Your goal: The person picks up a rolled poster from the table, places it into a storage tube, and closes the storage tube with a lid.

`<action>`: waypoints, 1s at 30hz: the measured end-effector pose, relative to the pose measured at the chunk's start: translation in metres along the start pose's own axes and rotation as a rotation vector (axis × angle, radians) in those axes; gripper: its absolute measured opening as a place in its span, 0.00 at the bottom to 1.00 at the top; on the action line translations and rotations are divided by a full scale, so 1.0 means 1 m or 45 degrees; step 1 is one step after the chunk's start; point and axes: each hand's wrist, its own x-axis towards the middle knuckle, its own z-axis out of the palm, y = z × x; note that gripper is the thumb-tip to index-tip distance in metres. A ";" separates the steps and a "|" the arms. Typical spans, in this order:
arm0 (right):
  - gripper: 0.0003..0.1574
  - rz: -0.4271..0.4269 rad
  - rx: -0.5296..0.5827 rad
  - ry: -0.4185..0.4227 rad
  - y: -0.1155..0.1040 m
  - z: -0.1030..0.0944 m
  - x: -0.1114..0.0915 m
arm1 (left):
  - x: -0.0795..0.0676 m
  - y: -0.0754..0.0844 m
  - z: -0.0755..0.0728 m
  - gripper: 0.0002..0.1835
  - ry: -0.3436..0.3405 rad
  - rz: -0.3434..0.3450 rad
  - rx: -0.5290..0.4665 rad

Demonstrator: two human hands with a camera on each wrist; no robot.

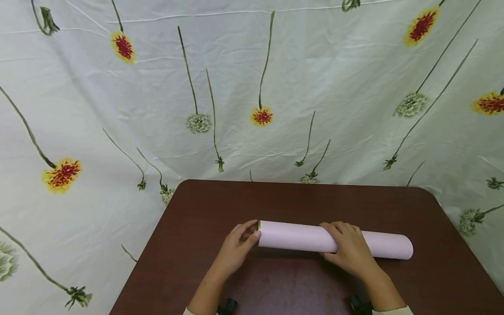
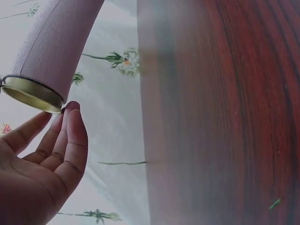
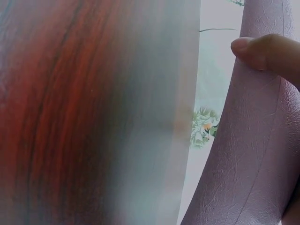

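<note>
A long pale pink tube [image 1: 293, 236] with a leather-like grain lies crosswise just over the table, or on it; I cannot tell which. Its left end carries a gold metal rim [image 2: 35, 96], which looks hollow in the left wrist view. My left hand [image 1: 233, 249] pinches this end, thumb in front and fingers behind; the fingertips [image 2: 72, 108] touch the rim. Around the tube's middle, my right hand [image 1: 348, 248] grips from above, and its thumb [image 3: 262, 52] lies along the pink surface [image 3: 248, 140]. The right end of the tube sticks out beyond that hand.
The dark red-brown wooden table [image 1: 236, 197] has rounded far corners. Behind it hangs a pale cloth [image 1: 236, 144] printed with flowers, reaching down past the table's sides. Dark wrist straps [image 1: 227, 306] show at the near edge of the head view.
</note>
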 end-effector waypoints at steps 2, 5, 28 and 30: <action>0.50 -0.003 0.000 0.006 0.000 0.000 0.000 | 0.000 0.001 0.001 0.28 0.011 0.000 -0.007; 0.50 -0.004 0.001 0.013 -0.001 0.000 0.001 | 0.000 0.001 0.003 0.27 0.028 0.004 -0.024; 0.52 -0.031 0.008 0.014 -0.010 0.005 0.002 | 0.005 0.008 0.029 0.27 0.073 -0.084 -0.106; 0.53 -0.039 0.004 0.020 -0.011 0.007 0.002 | 0.005 0.007 0.030 0.28 0.072 -0.099 -0.106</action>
